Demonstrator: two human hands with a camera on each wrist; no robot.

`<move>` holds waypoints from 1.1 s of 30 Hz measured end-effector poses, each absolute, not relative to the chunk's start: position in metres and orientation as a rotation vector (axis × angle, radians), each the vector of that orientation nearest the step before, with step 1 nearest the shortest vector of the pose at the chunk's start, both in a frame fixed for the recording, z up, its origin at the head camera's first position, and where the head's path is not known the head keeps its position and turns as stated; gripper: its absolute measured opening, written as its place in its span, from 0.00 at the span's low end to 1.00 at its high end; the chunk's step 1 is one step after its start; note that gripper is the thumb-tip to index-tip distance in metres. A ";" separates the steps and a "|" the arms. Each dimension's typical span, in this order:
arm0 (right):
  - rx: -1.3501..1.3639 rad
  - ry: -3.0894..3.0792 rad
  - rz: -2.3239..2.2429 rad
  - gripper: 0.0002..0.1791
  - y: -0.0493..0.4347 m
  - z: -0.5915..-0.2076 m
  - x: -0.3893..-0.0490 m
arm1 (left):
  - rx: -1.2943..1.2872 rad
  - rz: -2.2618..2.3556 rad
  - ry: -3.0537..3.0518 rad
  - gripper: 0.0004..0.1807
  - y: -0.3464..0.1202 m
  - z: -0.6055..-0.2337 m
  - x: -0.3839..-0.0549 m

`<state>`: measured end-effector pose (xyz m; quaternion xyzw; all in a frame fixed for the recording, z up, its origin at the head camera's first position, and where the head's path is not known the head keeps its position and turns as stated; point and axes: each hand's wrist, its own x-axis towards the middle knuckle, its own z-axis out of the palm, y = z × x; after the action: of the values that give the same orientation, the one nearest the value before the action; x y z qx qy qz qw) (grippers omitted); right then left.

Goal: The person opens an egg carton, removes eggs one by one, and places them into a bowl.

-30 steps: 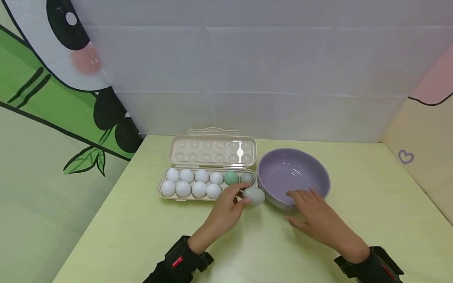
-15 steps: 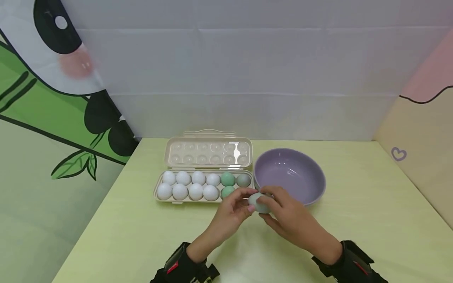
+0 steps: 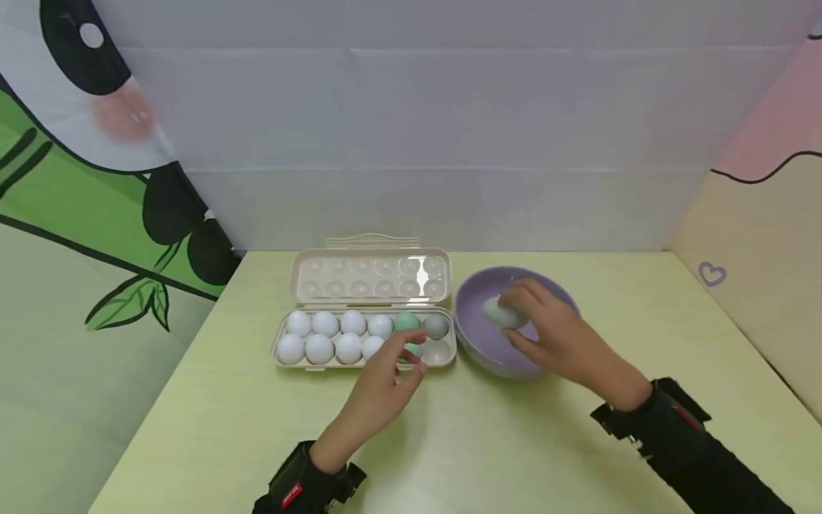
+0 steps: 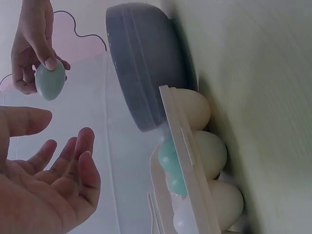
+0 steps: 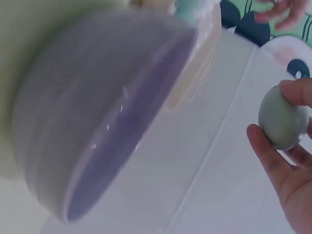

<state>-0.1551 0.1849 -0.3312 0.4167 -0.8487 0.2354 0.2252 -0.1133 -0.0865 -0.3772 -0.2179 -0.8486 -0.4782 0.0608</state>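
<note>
Above the purple bowl (image 3: 507, 370) now — a pale grey-green egg (image 3: 501, 314) is held by the right hand (image 3: 555, 332), pinched between thumb and fingers, apart from the bowl. To the bowl's left, nothing is gripped by the left hand (image 3: 380, 382), its fingers loosely bent near the egg carton (image 3: 369, 294). For so smooth a shell, a light, even pinch seems best — no squeezing.

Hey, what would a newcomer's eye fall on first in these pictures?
Probably the glossy, round purple bowl, right of centre in the head view, with a smooth, pale grey-green egg held above it by the right hand. Next, the open cream plastic carton just left of it, where bright green eggs stand out among white ones. The large cartoon drawing at upper left also draws attention.
</note>
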 end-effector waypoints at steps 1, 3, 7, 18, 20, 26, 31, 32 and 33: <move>1.143 -2.359 0.664 0.23 0.190 -0.327 -0.162 | -0.650 -1.447 -2.563 0.22 -0.089 -0.377 -0.114; 1.123 -2.420 0.694 0.23 0.197 -0.321 -0.177 | -0.641 -1.440 -2.557 0.22 -0.093 -0.379 -0.114; 1.093 -2.599 0.782 0.21 0.206 -0.316 -0.208 | -0.610 -1.440 -2.547 0.21 -0.096 -0.381 -0.118; 1.111 -3.056 0.628 0.22 0.200 -0.338 -0.275 | -0.591 -1.418 -2.525 0.21 -0.084 -0.387 -0.126; 1.139 -3.088 0.577 0.21 0.198 -0.346 -0.278 | -0.599 -1.396 -2.531 0.21 -0.082 -0.387 -0.126; 1.182 -3.134 0.346 0.19 0.195 -0.362 -0.277 | -0.599 -1.364 -2.541 0.19 -0.079 -0.387 -0.122; 1.211 -3.147 0.245 0.15 0.193 -0.371 -0.278 | -0.598 -1.323 -2.534 0.19 -0.077 -0.387 -0.121; 1.209 -3.165 0.240 0.14 0.192 -0.373 -0.278 | -0.597 -1.319 -2.537 0.19 -0.076 -0.387 -0.121; 1.209 -3.181 0.234 0.13 0.191 -0.376 -0.278 | -0.596 -1.321 -2.539 0.19 -0.076 -0.386 -0.120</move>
<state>-0.2779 0.1912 -0.3755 0.3513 -0.9240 0.0681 -0.1345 -0.1202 -0.0759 -0.3862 -0.2025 -0.8634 -0.4491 0.1089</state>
